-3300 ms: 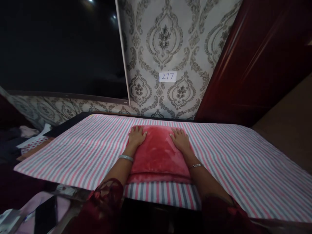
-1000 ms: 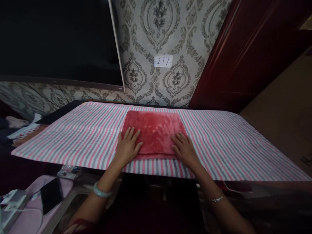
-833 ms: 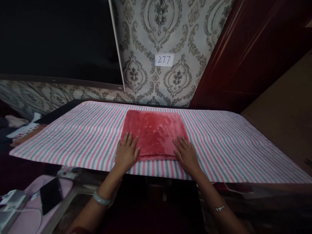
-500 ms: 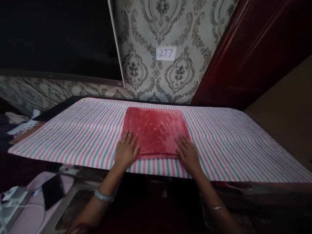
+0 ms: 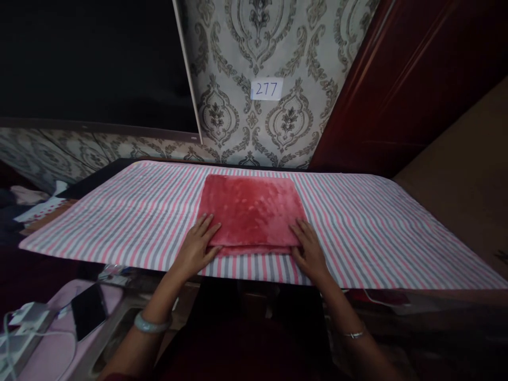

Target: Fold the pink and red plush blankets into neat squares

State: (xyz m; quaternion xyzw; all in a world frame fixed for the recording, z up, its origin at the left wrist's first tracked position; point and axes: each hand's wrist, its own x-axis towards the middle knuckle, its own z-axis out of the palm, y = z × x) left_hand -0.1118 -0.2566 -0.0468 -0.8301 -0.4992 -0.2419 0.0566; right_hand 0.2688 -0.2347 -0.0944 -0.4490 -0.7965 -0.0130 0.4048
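A folded red plush cloth lies flat on a striped cloth, its front edge showing two layers. My left hand rests at the cloth's front left corner, fingers stretched over the side and thumb by the lower layer. On the opposite corner sits my right hand, with its fingers spread on the red plush and thumb near the front edge. Neither hand is closed round anything. Faint finger marks show in the pile.
At the back left stands a dark screen. A numbered paper is on the patterned wall, and a dark red wooden panel leans in at right. Lower left, a phone and a white power strip lie on a pink surface.
My left hand has slid slightly outward to the left, off the top towards the cloth's edge. My right hand has shifted little. The red cloth stays folded in place.
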